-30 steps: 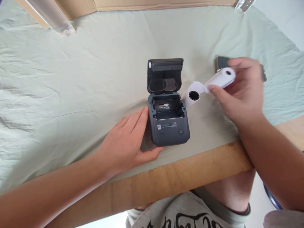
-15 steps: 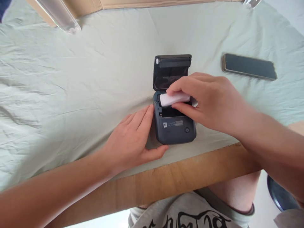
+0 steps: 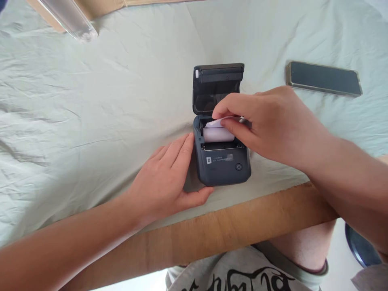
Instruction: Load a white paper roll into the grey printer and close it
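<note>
A small dark label printer (image 3: 222, 171) lies on the cloth with its lid (image 3: 217, 87) raised. Inside its bay sits a white paper roll (image 3: 218, 135). My right hand (image 3: 266, 121) pinches the loose end of the paper (image 3: 216, 122) between thumb and fingers, just above the roll. My left hand (image 3: 169, 178) is spread beside the printer, its fingertips against the left side and its thumb by the bottom edge. The right end of the roll is partly hidden by my right hand.
A phone (image 3: 324, 79) lies face up at the right. Wrinkled pale green cloth (image 3: 106, 89) covers the table, whose wooden edge (image 3: 194, 238) runs along the front. Cardboard (image 3: 106, 9) and a clear plastic piece (image 3: 71, 20) are at the upper left.
The paper roll now lies lower in the printer's bay. My right hand has shifted from gripping the roll to pinching its loose end. My left hand has stayed by the printer.
</note>
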{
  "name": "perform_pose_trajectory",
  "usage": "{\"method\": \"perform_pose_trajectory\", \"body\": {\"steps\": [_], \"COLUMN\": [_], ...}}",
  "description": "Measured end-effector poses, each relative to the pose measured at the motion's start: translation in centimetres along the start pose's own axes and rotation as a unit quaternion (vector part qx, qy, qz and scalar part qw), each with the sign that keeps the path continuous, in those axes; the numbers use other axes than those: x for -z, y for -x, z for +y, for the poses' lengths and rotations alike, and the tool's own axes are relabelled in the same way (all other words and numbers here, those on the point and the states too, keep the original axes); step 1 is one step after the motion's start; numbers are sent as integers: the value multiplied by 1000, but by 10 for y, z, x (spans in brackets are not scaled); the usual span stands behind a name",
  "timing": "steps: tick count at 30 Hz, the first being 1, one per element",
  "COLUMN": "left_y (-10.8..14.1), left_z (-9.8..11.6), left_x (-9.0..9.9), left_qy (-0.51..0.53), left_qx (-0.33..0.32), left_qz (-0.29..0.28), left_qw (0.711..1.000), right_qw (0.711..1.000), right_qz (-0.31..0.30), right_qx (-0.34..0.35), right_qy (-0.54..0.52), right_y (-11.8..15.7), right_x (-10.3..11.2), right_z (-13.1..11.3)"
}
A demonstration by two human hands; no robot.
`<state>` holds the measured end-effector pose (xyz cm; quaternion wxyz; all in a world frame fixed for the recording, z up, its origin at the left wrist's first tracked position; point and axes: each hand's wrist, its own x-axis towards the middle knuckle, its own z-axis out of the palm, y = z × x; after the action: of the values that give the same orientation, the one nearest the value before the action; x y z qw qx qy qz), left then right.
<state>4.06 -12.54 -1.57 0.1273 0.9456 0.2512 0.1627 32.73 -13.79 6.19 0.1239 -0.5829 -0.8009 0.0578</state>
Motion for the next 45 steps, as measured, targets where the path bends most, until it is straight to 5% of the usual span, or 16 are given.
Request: {"method": "perform_pose_trajectory", "body": {"steps": [12,20,24,30,40,45], "left_y": [0,1,0,-1,0,0], "left_z": [7,9,9,8,6,7], "left_x": [0,-4,-3,-4,-2,0], "left_qy": [31,23,25,29,37,33], "left_qx": [22,30,25,4,-6,-3], "left_qz": [25,33,32,45,35,23], "left_qw": [999,999,999,999,999,999], "right_qw": [975,954,948,957,988,987], "right_qz": [120,199,257,263,151,154], "right_qx": [178,221,186,119,-8,25], "right_qy": [-49,-42,-23,-7,6,-42], "right_y": [29,36,38,40,40,31], "right_x": [-16,-30,-33,-40,-36,-32], "right_z": [1,10,17,27,39,33]}}
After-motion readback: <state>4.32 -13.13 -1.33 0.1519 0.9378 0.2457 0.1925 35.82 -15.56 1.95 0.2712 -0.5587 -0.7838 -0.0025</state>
